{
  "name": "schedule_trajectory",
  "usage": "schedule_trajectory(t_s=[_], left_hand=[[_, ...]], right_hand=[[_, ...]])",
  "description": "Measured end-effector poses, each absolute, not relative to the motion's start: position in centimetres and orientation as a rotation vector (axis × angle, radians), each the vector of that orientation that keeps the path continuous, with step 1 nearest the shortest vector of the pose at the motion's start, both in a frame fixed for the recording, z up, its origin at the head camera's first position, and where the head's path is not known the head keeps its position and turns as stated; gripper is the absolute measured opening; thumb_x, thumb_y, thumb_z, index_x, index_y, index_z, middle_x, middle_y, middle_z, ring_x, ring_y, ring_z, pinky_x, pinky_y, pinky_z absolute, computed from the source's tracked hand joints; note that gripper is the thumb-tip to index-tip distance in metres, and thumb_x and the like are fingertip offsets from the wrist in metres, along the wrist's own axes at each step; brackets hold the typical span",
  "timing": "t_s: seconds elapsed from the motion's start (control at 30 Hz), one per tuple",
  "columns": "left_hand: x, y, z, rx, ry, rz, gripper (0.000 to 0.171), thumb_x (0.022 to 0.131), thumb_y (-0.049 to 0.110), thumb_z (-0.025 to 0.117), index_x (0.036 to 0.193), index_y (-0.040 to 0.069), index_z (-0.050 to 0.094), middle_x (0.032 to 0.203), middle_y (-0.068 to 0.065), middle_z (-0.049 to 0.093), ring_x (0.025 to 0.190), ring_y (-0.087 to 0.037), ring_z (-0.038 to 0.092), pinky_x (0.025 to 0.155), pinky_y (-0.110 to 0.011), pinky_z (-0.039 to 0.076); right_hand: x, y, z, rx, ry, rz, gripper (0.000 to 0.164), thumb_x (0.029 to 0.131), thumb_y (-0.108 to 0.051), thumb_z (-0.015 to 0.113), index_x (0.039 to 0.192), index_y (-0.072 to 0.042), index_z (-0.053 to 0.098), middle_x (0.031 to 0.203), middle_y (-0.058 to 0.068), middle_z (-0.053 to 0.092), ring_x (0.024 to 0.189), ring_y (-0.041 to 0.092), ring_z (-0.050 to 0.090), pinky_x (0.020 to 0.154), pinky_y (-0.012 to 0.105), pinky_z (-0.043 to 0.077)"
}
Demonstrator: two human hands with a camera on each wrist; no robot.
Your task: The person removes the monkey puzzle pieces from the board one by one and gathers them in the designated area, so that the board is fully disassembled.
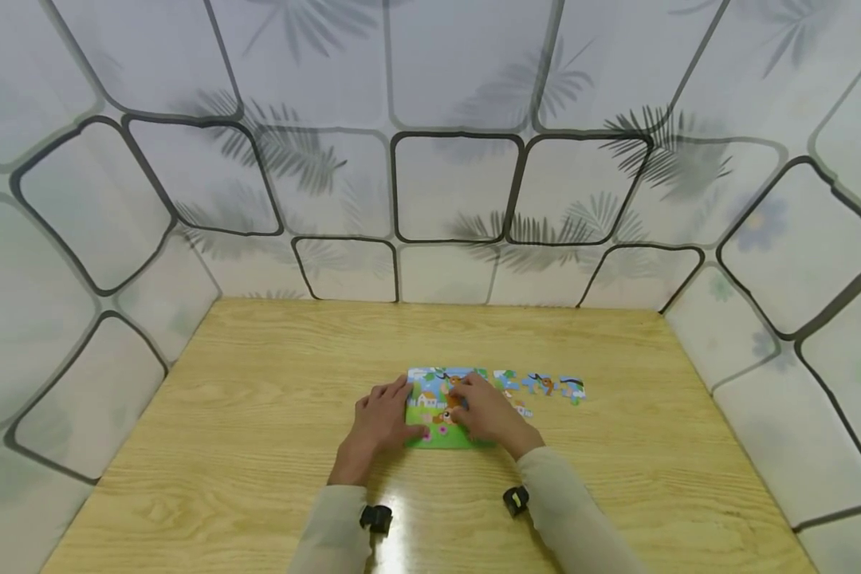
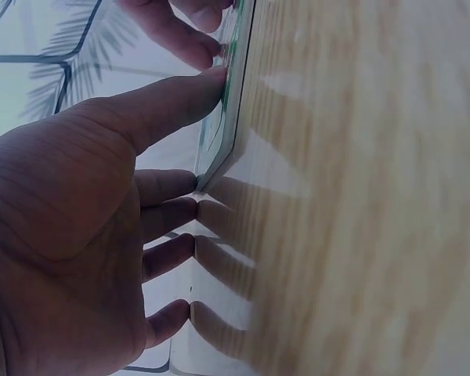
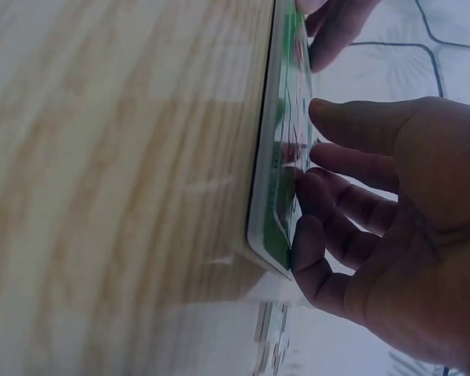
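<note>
A jigsaw puzzle board with a bright cartoon picture of a house and animals lies flat on the table. My left hand rests at its left side. In the left wrist view, the thumb lies on the board's face while the other fingers extend fairly straight down by its edge. Over the board's right half, my right hand touches the picture with its fingertips. In the right wrist view, its fingers are bent, with thumb and index apart and no piece visible between them.
Several loose jigsaw pieces lie to the right of the board, one piece close beside the right hand. The wooden table meets patterned curtain-like walls at the back and sides. Each wrist wears a small black device.
</note>
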State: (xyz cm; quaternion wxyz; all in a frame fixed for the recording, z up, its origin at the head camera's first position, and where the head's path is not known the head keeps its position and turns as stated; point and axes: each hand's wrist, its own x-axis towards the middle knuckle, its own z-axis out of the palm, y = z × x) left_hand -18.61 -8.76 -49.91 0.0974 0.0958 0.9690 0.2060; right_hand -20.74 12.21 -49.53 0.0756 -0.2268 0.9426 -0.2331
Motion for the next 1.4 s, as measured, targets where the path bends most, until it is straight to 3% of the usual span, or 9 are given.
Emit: schedule_trajectory(t_s=[0.23, 0.57, 0.8, 0.97, 1.2, 1.4], left_hand=[[-18.5, -8.8, -50.0, 0.29, 2.892, 0.612, 0.085, 0.08, 0.051, 0.073, 0.147, 0.011, 0.041, 0.157, -0.006, 0.034, 0.138, -0.033, 0.036, 0.106, -0.061, 0.03], [-18.5, -8.8, -50.1, 0.293, 2.886, 0.619, 0.085, 0.081, 0.053, 0.072, 0.148, 0.012, 0.04, 0.158, -0.005, 0.033, 0.139, -0.033, 0.035, 0.106, -0.061, 0.03], [-18.5, -8.7, -50.0, 0.286, 2.874, 0.629, 0.085, 0.081, 0.051, 0.073, 0.148, 0.012, 0.04, 0.158, -0.005, 0.033, 0.138, -0.032, 0.035, 0.107, -0.061, 0.029], [-18.6, -8.7, -50.0, 0.294, 2.875, 0.636, 0.084, 0.08, 0.05, 0.073, 0.148, 0.011, 0.041, 0.158, -0.005, 0.033, 0.138, -0.032, 0.036, 0.106, -0.061, 0.029], [-18.6, -8.7, -49.9, 0.284, 2.873, 0.626, 0.085, 0.08, 0.051, 0.074, 0.148, 0.012, 0.041, 0.158, -0.005, 0.033, 0.138, -0.032, 0.036, 0.106, -0.061, 0.03], [-18.5, -8.8, -49.9, 0.287, 2.871, 0.635, 0.085, 0.08, 0.05, 0.074, 0.148, 0.012, 0.041, 0.158, -0.005, 0.033, 0.138, -0.033, 0.036, 0.106, -0.061, 0.03]], right_hand=[[-21.2, 11.9, -49.5, -0.719, 2.824, -0.673, 0.038, 0.09, -0.02, 0.069, 0.126, -0.011, 0.063, 0.123, 0.008, 0.059, 0.107, 0.023, 0.059, 0.091, 0.042, 0.051], [-21.4, 11.5, -49.5, -0.605, 2.777, -0.666, 0.046, 0.09, -0.018, 0.069, 0.133, -0.007, 0.057, 0.125, 0.01, 0.055, 0.107, 0.024, 0.058, 0.091, 0.04, 0.051], [-21.6, 11.3, -49.5, -0.509, 2.757, -0.669, 0.058, 0.089, -0.018, 0.07, 0.142, -0.008, 0.048, 0.122, 0.01, 0.053, 0.095, 0.02, 0.056, 0.08, 0.037, 0.051], [-21.8, 11.3, -49.4, -0.479, 2.751, -0.711, 0.053, 0.088, -0.017, 0.071, 0.138, -0.012, 0.052, 0.121, 0.01, 0.054, 0.095, 0.021, 0.058, 0.08, 0.038, 0.052], [-21.9, 11.6, -49.5, -0.54, 2.734, -0.826, 0.049, 0.088, -0.014, 0.07, 0.133, -0.014, 0.05, 0.105, 0.005, 0.06, 0.086, 0.016, 0.056, 0.073, 0.035, 0.049], [-21.9, 12.1, -50.0, -0.554, 2.685, -0.944, 0.041, 0.094, -0.013, 0.063, 0.132, -0.018, 0.048, 0.081, 0.001, 0.057, 0.06, 0.012, 0.049, 0.054, 0.027, 0.041]])
